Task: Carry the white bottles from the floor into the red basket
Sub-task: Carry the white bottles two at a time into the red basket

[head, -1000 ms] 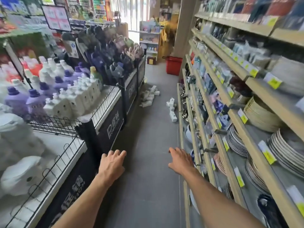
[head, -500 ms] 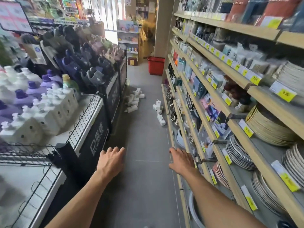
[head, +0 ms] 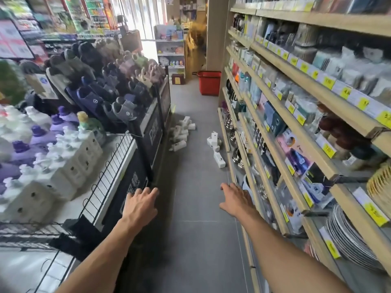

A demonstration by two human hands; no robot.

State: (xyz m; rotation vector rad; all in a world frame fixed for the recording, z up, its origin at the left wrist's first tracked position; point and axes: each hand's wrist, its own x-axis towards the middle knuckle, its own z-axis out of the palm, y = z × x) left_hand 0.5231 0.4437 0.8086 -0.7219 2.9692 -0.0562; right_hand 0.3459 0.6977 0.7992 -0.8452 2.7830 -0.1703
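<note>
The fingers [head: 146,193] of the left hand [head: 140,205] and right hand [head: 236,199] are spread out and hold nothing. The white bottles [head: 182,132] on the floor [head: 196,187] at twelve o'clock have come closer, so picking up is likely next. The red basket [head: 209,82] waits beyond them.

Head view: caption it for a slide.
Left hand and right hand open, empty; white bottles on floor ahead, red basket beyond.

Floor [head: 201,208]: grey tiles, thin pale joints. Loose bottles [head: 179,145] on it: white with small dark marks. Far basket [head: 209,85]: red. Right shelf edges [head: 338,23]: light wood. Price tags [head: 328,81]: yellow. Left counter bottles [head: 69,166]: white and purple. Wire fence [head: 110,166]: black grid.
</note>
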